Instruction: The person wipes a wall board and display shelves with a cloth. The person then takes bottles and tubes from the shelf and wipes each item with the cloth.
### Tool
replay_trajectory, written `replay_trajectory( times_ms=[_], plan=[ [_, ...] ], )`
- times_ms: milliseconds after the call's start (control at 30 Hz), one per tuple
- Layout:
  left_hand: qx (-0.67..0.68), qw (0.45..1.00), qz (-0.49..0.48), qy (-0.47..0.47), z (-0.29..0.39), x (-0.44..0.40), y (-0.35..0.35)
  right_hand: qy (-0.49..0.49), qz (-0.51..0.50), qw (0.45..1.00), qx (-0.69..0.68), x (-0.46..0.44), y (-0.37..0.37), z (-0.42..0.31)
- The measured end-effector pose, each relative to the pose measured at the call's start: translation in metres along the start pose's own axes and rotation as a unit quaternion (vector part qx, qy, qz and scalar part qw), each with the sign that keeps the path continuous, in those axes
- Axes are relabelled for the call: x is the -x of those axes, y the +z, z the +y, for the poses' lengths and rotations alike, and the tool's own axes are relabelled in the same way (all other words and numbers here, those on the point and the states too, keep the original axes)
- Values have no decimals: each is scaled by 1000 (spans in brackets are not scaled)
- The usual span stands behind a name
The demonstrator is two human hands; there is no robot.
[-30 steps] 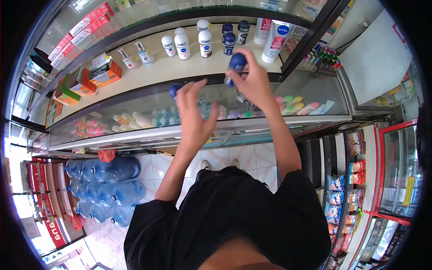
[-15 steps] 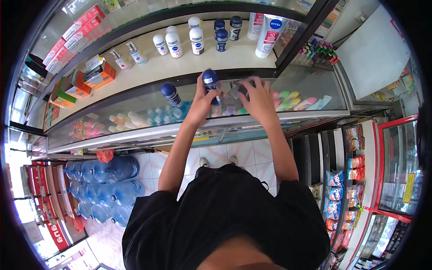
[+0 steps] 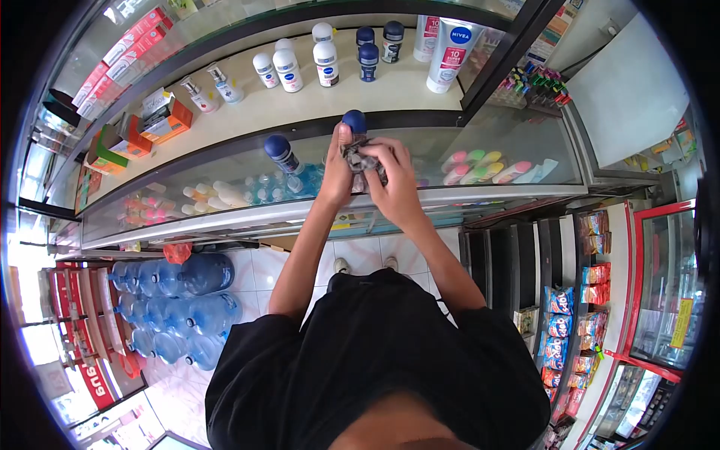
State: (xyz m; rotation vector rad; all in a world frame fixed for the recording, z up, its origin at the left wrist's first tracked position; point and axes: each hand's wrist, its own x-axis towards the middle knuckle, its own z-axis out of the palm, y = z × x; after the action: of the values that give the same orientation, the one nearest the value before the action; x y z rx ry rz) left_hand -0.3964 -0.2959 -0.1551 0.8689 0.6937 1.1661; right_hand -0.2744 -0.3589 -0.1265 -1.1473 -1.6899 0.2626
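My left hand (image 3: 339,171) is wrapped round a roll-on bottle with a dark blue cap (image 3: 354,121), above the glass counter. Against this bottle, my right hand (image 3: 393,180) presses a crumpled grey cloth (image 3: 361,156), which hides most of the bottle's body. Another blue-capped roll-on bottle (image 3: 280,152) stands on the glass to the left of my hands. On the shelf behind are several white roll-on bottles (image 3: 325,63), a few dark blue ones (image 3: 367,61) and white Nivea tubes (image 3: 452,56).
Two pump bottles (image 3: 225,85) and orange boxes (image 3: 166,121) line the shelf's left part. Its dark front edge (image 3: 405,120) runs behind my hands. Blue water jugs (image 3: 206,274) stand on the floor at left; snack packets (image 3: 559,326) hang at right.
My right hand first let go of a blue-capped bottle, then took up the cloth and moved left onto the bottle. My left hand left one bottle standing and now holds the other.
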Motion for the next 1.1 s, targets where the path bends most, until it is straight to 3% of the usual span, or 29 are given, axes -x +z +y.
replay_trajectory(
  times_ms=[67,167,267,333,400,467,567,600,700,733,867,900,933,1033,1100],
  plan=[
    [-56,998,2,40,1,-1,2,26,38,998,-51,-8,2,8],
    [-24,998,6,59,11,-3,9,15,57,997,-56,-14,5,3],
    [58,998,0,27,21,-1,8,-39,1,999,-3,-7,2,-2],
    [72,997,16,-13,9,-5,9,-29,48,998,-31,-14,2,8],
    [-22,999,-25,-31,6,8,15,-6,110,993,-41,-28,-2,15],
    [-68,996,-58,-28,11,24,28,8,75,995,-61,-46,-16,20],
    [-260,957,-65,110,1,13,7,-15,24,999,-41,-50,-28,20],
    [-291,950,-54,100,6,12,2,-41,13,999,-8,-47,-33,12],
    [-522,763,-66,375,7,4,-6,-65,-33,997,37,-43,-38,15],
    [-539,794,-61,276,4,13,-7,-58,-43,997,34,-44,-37,23],
    [-596,761,-28,253,23,24,19,64,-55,996,-13,-46,-31,34],
    [-576,771,-27,270,24,22,19,105,-64,992,-40,-48,-31,35],
    [-556,780,-25,287,25,21,21,205,-89,965,-139,-48,-30,40],
    [-501,823,-32,265,19,20,17,265,-73,915,-297,-33,-19,58],
    [-442,862,-40,243,11,21,13,250,-54,943,-211,-30,-24,44]
  ],
)
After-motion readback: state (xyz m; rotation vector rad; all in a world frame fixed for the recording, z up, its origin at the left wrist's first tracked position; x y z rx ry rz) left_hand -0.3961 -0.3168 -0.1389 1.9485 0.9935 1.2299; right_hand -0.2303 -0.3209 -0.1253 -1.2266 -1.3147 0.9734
